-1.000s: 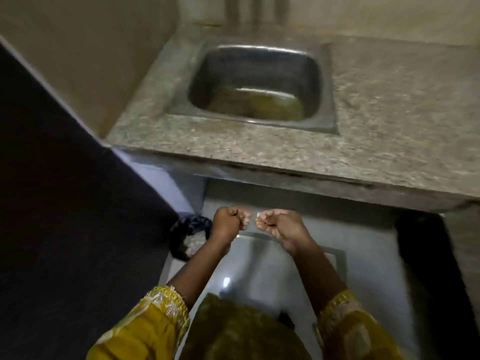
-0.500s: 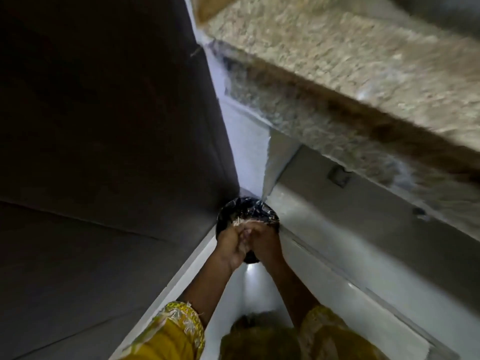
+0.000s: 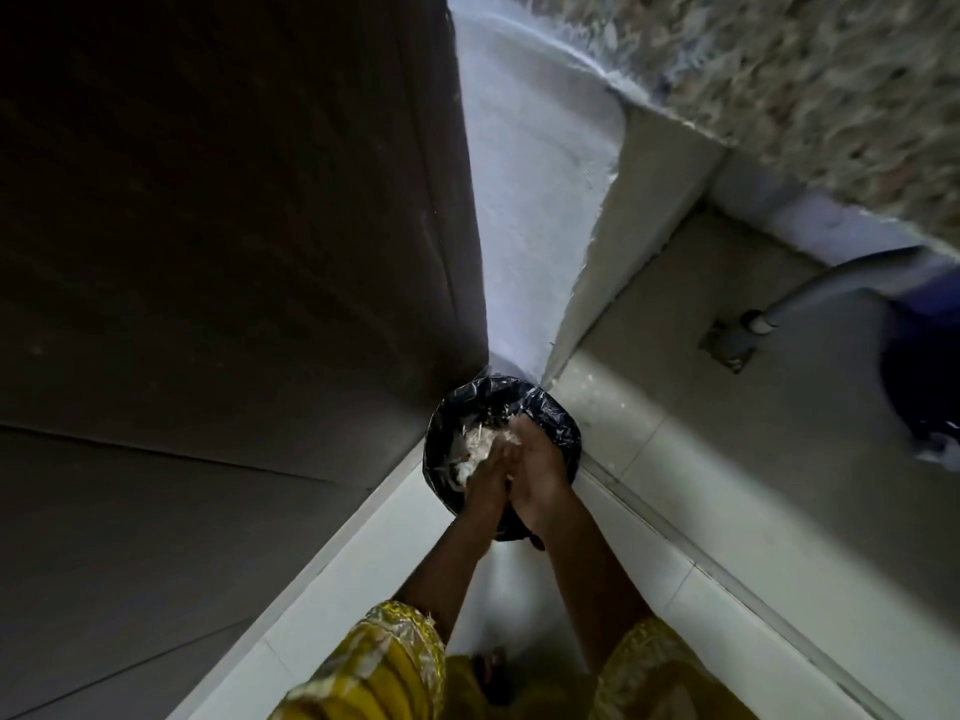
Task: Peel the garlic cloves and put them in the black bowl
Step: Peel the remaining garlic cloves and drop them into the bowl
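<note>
I look down at a small bin lined with a black plastic bag [image 3: 563, 426] standing on the floor in a corner. White papery garlic skins [image 3: 475, 444] lie inside it. My left hand [image 3: 483, 483] and my right hand [image 3: 543, 478] are palm to palm right above the bin, fingers straight and pointing down into it. Nothing is visibly held between them. No garlic clove or black bowl shows in this view.
A dark panel [image 3: 208, 252] fills the left side. The granite counter edge [image 3: 805, 70] overhangs at the upper right, with a grey pipe [image 3: 831, 283] and a blue object [image 3: 924, 381] beneath it. White floor tiles [image 3: 363, 579] run toward me.
The view dropped from the counter and sink to the floor bin. My hands, fists held apart a second ago, came together over the bin and their fingers straightened.
</note>
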